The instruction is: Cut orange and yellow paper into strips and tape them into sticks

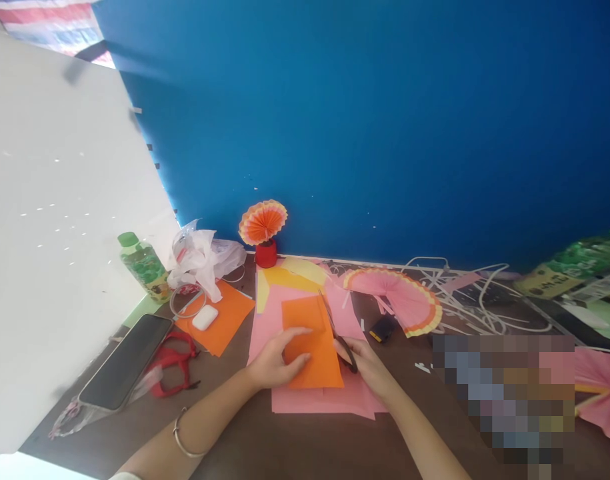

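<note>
Cutting had reached roughly halfway up the orange sheet (pixel 312 343), flat matte paper lying on pink sheets (pixel 319 400). Left hand (pixel 275 360) pressed it down, fingers spread. Right hand (pixel 367 363), at its right edge, gripped scissors (pixel 339 337), blades seemingly parted. 1 pleated fan (pixel 402 300) lay finished beyond it.

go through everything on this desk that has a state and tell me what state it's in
left hand: flat on the orange sheet, pressing it down
right hand: gripping the scissors
scissors: blades at the orange sheet's right edge
orange sheet: lying on pink paper
green bottle: upright, capped
phone: screen dark
earbud case: closed
small paper fan: spread open, upright in red holder
</note>
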The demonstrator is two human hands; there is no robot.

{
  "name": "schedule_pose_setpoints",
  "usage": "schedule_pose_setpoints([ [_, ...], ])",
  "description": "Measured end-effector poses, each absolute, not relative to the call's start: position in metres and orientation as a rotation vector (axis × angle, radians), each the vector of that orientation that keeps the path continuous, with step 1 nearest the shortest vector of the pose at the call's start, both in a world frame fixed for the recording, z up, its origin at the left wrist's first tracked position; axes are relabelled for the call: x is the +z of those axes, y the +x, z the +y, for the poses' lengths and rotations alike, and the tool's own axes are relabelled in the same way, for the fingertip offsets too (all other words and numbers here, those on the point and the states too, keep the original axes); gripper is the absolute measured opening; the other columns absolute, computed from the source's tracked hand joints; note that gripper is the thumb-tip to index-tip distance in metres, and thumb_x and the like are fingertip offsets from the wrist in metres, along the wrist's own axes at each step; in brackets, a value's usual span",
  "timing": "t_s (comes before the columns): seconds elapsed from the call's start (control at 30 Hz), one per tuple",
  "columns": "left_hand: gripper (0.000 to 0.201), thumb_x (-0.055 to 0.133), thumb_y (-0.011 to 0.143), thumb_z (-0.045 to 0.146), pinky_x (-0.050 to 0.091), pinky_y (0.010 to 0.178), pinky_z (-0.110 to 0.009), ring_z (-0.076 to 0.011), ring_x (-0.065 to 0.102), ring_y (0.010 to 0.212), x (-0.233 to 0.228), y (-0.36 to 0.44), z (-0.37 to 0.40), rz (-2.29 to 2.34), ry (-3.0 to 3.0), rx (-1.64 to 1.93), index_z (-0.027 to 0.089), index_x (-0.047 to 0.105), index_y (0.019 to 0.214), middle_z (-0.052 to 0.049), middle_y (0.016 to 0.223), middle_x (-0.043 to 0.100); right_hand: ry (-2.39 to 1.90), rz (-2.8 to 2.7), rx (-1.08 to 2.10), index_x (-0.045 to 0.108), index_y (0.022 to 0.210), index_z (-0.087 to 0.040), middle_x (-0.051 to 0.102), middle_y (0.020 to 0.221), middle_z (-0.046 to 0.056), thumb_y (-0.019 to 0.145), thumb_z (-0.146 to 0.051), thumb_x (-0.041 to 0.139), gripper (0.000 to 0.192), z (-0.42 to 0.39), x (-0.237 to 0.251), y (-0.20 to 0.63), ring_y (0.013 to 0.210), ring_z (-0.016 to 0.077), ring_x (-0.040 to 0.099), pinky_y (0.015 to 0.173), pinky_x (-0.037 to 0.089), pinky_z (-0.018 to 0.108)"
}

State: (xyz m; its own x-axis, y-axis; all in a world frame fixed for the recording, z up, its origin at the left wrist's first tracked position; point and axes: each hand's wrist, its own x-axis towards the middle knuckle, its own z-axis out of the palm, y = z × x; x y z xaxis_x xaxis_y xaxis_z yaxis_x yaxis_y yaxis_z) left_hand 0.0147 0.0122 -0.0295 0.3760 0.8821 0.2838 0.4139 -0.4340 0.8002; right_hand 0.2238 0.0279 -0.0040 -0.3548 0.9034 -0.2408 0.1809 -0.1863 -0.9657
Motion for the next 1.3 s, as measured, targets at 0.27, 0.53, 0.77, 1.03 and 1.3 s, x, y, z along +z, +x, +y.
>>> schedule_pose_setpoints([
  [0.27, 0.039, 0.052, 0.079, 0.027, 0.042, 0.094, -0.036, -0.0213, 0.052, 0.109, -0.0268, 0.0187, 0.0080, 1.077, 2.010, 0.959, 0.021, 0.048, 0.117, -0.007, 0.117, 0.057, -1.256, -1.505, 1.532, 0.051, 0.057, -0.017, 0.041, 0.053, -0.003, 0.066, -0.060, 0.057, 0.044, 0.0264, -0.0060, 0.2230, 0.055, 0.0123, 0.037, 0.053, 0.029, 0.024],
  [0.53, 0.040, 0.051, 0.079, 0.030, 0.042, 0.094, -0.034, -0.0207, 0.052, 0.108, -0.0263, 0.0216, 0.0042, 1.069, 2.016, 0.915, 0.021, 0.048, 0.118, -0.007, 0.118, 0.056, -1.255, -1.498, 1.517, 0.060, 0.069, -0.017, 0.055, 0.062, 0.002, 0.065, -0.062, 0.056, 0.045, 0.0250, -0.0091, 0.2255, 0.067, 0.0196, 0.050, 0.063, 0.040, 0.028],
  [0.77, 0.040, 0.052, 0.079, 0.030, 0.043, 0.093, -0.035, -0.0215, 0.053, 0.107, -0.0292, 0.0213, 0.0052, 1.053, 2.010, 0.933, 0.022, 0.048, 0.118, -0.006, 0.117, 0.057, -1.198, -1.490, 1.534, 0.063, 0.080, -0.017, 0.059, 0.067, 0.003, 0.065, -0.063, 0.055, 0.049, 0.0253, -0.0103, 0.2243, 0.072, 0.0227, 0.053, 0.068, 0.042, 0.033],
  [1.03, 0.040, 0.052, 0.079, 0.030, 0.042, 0.094, -0.033, -0.0209, 0.052, 0.108, -0.0282, 0.0217, 0.0045, 1.056, 2.009, 0.932, 0.022, 0.048, 0.118, -0.006, 0.118, 0.056, -1.271, -1.498, 1.503, 0.061, 0.073, -0.017, 0.058, 0.066, 0.003, 0.064, -0.064, 0.056, 0.049, 0.0275, -0.0138, 0.2245, 0.072, 0.0215, 0.052, 0.066, 0.041, 0.030],
  [1.3, 0.040, 0.052, 0.079, 0.030, 0.042, 0.094, -0.034, -0.0211, 0.052, 0.109, -0.0276, 0.0215, 0.0052, 1.055, 2.001, 0.937, 0.021, 0.049, 0.117, -0.007, 0.118, 0.056, -1.249, -1.484, 1.519, 0.059, 0.067, -0.017, 0.054, 0.062, 0.001, 0.064, -0.062, 0.057, 0.045, 0.0276, -0.0133, 0.2243, 0.067, 0.0188, 0.050, 0.064, 0.040, 0.028],
])
